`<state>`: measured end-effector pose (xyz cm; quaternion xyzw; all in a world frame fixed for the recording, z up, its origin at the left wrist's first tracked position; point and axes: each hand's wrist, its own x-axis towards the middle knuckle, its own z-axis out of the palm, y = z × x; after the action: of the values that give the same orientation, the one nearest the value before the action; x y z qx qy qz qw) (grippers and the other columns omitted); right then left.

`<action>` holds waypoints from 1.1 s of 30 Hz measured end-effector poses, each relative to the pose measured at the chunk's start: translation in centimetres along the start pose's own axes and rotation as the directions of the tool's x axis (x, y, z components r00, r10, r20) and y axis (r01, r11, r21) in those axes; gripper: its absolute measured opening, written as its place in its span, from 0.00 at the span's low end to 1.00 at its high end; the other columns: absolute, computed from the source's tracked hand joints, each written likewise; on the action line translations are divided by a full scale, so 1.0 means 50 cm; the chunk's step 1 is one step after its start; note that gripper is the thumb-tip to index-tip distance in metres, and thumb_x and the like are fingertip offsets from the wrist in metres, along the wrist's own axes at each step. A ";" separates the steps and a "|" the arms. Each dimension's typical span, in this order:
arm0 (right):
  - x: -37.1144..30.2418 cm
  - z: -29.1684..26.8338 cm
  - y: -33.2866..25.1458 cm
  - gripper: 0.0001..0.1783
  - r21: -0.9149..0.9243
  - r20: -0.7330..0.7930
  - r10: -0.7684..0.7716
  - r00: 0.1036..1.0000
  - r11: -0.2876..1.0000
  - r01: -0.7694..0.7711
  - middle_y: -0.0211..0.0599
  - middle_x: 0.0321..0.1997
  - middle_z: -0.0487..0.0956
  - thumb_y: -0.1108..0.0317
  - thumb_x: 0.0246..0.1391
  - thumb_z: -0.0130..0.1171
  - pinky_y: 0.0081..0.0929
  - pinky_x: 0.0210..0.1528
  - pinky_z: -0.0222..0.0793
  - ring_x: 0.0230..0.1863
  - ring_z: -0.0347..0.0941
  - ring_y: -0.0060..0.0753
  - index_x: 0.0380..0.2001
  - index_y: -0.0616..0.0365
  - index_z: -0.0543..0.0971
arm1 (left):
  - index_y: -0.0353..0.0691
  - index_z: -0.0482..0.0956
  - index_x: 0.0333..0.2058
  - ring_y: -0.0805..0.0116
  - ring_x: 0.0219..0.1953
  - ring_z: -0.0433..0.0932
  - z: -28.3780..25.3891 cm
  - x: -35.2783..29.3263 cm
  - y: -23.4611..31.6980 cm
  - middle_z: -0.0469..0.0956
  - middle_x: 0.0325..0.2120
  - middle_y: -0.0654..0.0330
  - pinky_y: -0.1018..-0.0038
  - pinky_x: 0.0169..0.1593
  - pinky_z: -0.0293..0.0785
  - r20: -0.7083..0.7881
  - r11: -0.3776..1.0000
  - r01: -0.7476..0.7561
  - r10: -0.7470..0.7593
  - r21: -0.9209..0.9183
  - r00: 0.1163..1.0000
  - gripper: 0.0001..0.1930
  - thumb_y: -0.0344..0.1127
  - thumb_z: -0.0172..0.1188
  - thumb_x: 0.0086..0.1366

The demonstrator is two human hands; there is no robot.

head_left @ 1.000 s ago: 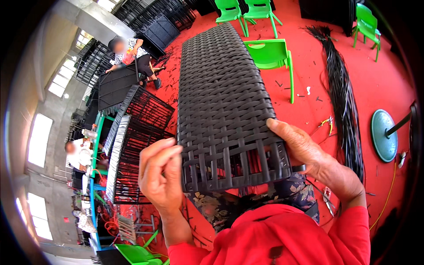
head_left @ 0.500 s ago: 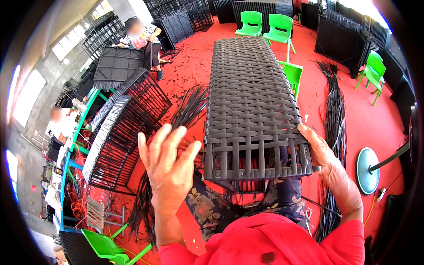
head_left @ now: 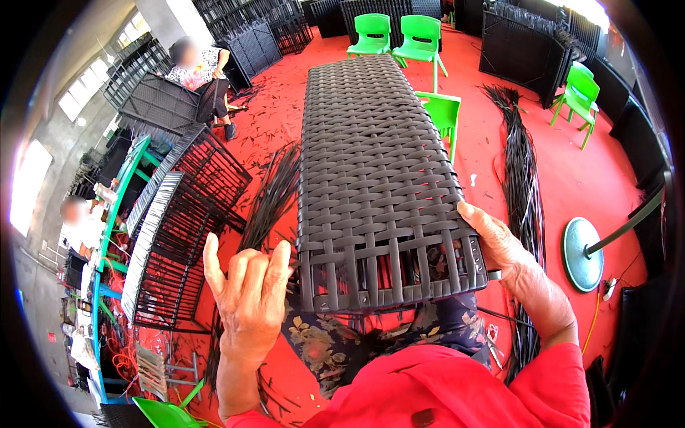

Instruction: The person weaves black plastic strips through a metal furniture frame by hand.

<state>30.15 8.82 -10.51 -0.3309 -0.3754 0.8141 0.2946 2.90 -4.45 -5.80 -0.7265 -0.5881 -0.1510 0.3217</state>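
The woven panel ran up the middle of the frame. Right hand gripped its lower right corner; left hand was open beside it, holding nothing. One-handed like that, it could've tipped sideways.

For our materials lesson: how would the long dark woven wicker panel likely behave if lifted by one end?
The long dark woven wicker panel probably stays stiff, since it spans outward unsagging. Its open weave suggests lightness. The right hand steadies one edge, so it may tip sideways.
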 end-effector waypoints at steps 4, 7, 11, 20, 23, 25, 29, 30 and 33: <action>-0.009 0.008 -0.004 0.34 -0.019 -0.002 -0.048 0.999 0.999 0.048 0.36 0.45 0.74 0.44 0.51 0.53 0.30 0.42 0.71 0.42 0.71 0.27 0.51 0.61 0.68 | 0.41 0.77 0.30 0.66 0.35 0.73 0.009 0.002 -0.011 0.70 0.25 0.64 0.41 0.56 0.53 -0.105 0.993 -0.094 0.102 0.075 0.989 0.08 0.29 0.60 0.48; -0.013 0.013 -0.004 0.35 -0.005 0.025 -0.063 0.998 0.998 0.063 0.41 0.49 0.73 0.44 0.51 0.54 0.34 0.48 0.69 0.47 0.70 0.32 0.53 0.62 0.66 | 0.41 0.76 0.29 0.61 0.39 0.74 0.024 0.006 -0.025 0.72 0.27 0.63 0.39 0.55 0.54 -0.184 0.985 -0.062 0.091 0.162 0.979 0.07 0.29 0.60 0.48; -0.020 -0.006 -0.012 0.30 0.096 0.057 -0.050 0.997 0.994 0.044 0.42 0.47 0.74 0.50 0.52 0.56 0.34 0.47 0.70 0.44 0.73 0.34 0.51 0.62 0.68 | 0.38 0.75 0.29 0.61 0.36 0.75 0.063 0.001 -0.020 0.72 0.24 0.61 0.40 0.55 0.55 -0.237 0.992 -0.038 0.065 0.118 0.969 0.06 0.28 0.59 0.50; -0.023 -0.033 -0.016 0.32 0.037 -0.006 0.066 0.998 0.997 -0.066 0.42 0.51 0.72 0.47 0.54 0.51 0.35 0.50 0.69 0.50 0.70 0.34 0.52 0.63 0.68 | 0.32 0.71 0.30 0.58 0.28 0.73 0.131 -0.033 0.035 0.73 0.25 0.53 0.54 0.55 0.59 -0.188 0.933 0.080 -0.154 -0.352 0.970 0.17 0.45 0.51 0.58; -0.017 -0.099 0.005 0.33 0.015 0.024 -0.021 0.999 1.000 0.021 0.39 0.47 0.72 0.48 0.55 0.51 0.31 0.45 0.68 0.45 0.70 0.31 0.56 0.59 0.61 | 0.33 0.72 0.30 0.59 0.28 0.72 0.127 -0.024 0.045 0.71 0.24 0.55 0.54 0.55 0.59 -0.176 0.925 0.078 -0.153 -0.373 0.972 0.16 0.44 0.51 0.57; -0.030 -0.111 0.001 0.35 -0.087 0.230 -0.219 0.948 0.966 0.244 0.37 0.43 0.72 0.50 0.55 0.52 0.26 0.41 0.67 0.41 0.70 0.28 0.59 0.56 0.56 | 0.32 0.71 0.30 0.59 0.26 0.71 0.129 -0.024 0.045 0.71 0.23 0.54 0.54 0.54 0.60 -0.177 0.928 0.077 -0.151 -0.364 0.973 0.17 0.45 0.51 0.58; -0.045 -0.056 -0.013 0.39 -0.218 0.232 -0.355 0.906 0.889 0.404 0.40 0.48 0.72 0.63 0.53 0.58 0.20 0.40 0.65 0.46 0.67 0.23 0.62 0.51 0.48 | 0.33 0.70 0.29 0.59 0.25 0.71 0.123 -0.029 0.044 0.71 0.23 0.54 0.55 0.52 0.62 -0.164 0.932 0.094 -0.160 -0.350 0.973 0.18 0.46 0.52 0.58; -0.049 -0.051 -0.019 0.39 -0.227 0.226 -0.360 0.905 0.884 0.408 0.41 0.51 0.71 0.64 0.52 0.58 0.20 0.41 0.65 0.48 0.66 0.23 0.62 0.51 0.49 | 0.32 0.70 0.29 0.59 0.25 0.71 0.123 -0.027 0.045 0.71 0.23 0.53 0.55 0.52 0.62 -0.163 0.930 0.093 -0.160 -0.354 0.974 0.18 0.46 0.52 0.58; -0.073 -0.037 -0.062 0.29 -0.714 0.239 -0.385 0.891 0.552 0.430 0.45 0.46 0.74 0.63 0.51 0.59 0.28 0.40 0.68 0.43 0.72 0.31 0.56 0.53 0.63 | 0.32 0.71 0.29 0.58 0.26 0.71 0.120 -0.029 0.044 0.72 0.24 0.53 0.55 0.51 0.63 -0.145 0.931 0.108 -0.168 -0.350 0.975 0.17 0.45 0.53 0.57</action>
<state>34.48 8.62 -7.79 -0.3038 -0.7511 0.5028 0.3011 3.66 -1.92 -11.78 -0.7121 -0.5730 -0.3346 0.2296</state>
